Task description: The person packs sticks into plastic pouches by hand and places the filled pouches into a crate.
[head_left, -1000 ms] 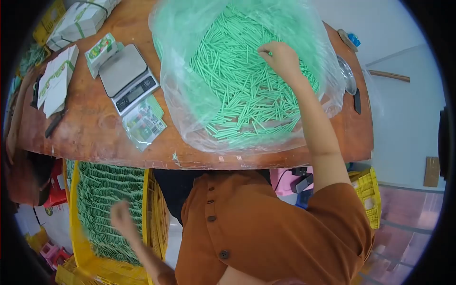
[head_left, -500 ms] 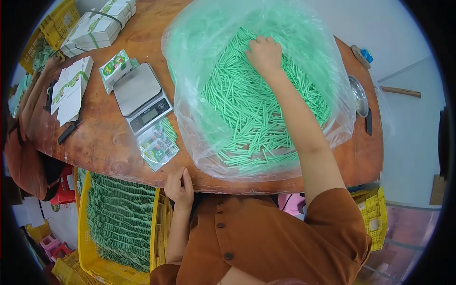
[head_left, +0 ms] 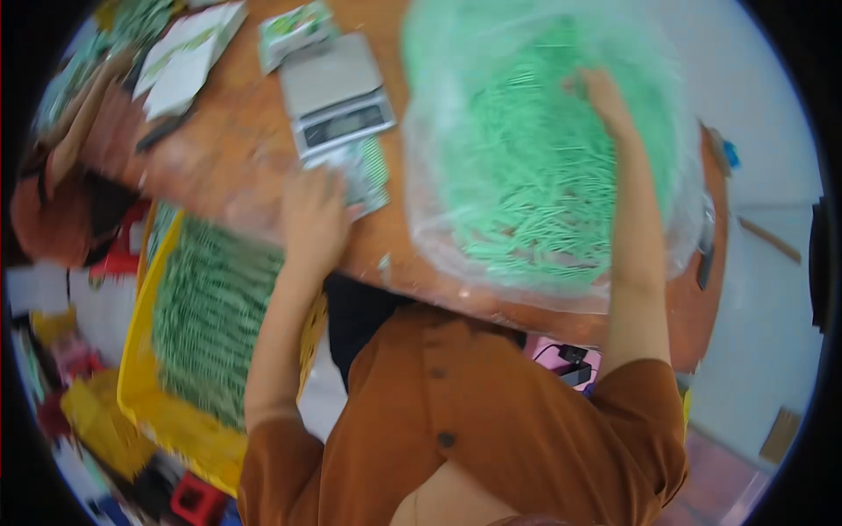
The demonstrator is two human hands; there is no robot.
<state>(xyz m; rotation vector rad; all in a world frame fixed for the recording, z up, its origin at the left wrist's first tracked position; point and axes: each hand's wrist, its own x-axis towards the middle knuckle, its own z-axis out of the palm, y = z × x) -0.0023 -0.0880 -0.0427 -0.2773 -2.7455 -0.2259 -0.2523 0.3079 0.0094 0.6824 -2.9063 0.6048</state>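
R hand: blurred, can't tell if gripping; sticks under/around it, bag round those. L hand: ditto; packet just R, scale beyond. Risk: L hand could nudge packet; R arm snagging bag could spill sticks.

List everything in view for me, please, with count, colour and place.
Table: one, brown, upper half
Bag: one, clear, right on table
Sticks: many, pale green, inside bag
Scale: one, grey, left of bag
Box: one, white and green, scale's far edge
Packet: one, clear and green, scale's near edge
Flat cartons: count unclear, white, far left
Tool: one, black, beside cartons
Crate: one, yellow, lower left
Packed goods: many, green, inside crate
Another person: one, orange clothing, left edge
Oddments: uncountable, mixed colours, around the table
Shirt: one, brown, bottom centre
Left hand: one, bare, by packet
Right hand: one, bare, over sticks
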